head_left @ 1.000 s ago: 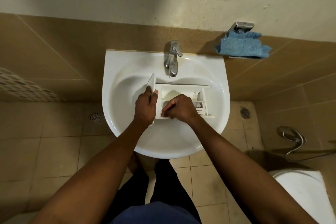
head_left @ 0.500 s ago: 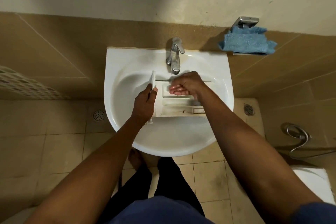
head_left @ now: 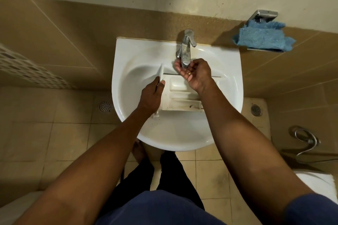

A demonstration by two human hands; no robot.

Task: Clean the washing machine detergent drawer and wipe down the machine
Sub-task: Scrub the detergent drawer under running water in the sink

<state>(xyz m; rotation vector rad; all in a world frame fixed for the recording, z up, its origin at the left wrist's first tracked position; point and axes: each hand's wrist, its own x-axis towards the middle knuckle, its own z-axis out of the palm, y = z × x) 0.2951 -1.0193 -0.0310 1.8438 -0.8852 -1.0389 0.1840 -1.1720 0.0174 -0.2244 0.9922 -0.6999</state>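
Note:
A white detergent drawer (head_left: 180,97) lies in the white sink (head_left: 128,71), its front panel to the left and dark grime along its near compartment. My left hand (head_left: 151,95) grips the drawer's front panel at the left end. My right hand (head_left: 194,74) is cupped, palm up, under the spout of the chrome tap (head_left: 185,49), above the drawer's far edge, and holds nothing. A ring shows on one finger. A blue cloth (head_left: 263,37) lies on a metal wall shelf at the upper right.
Tan wall tiles run behind the sink. Floor drains (head_left: 104,106) sit on the tiled floor left and right of the basin. A chrome hose fitting (head_left: 304,138) and a white toilet edge (head_left: 318,182) are at the right. My legs stand below the sink.
My right hand left the drawer's compartments, rose to the tap and turned palm up under the spout. My left hand kept its hold on the front panel.

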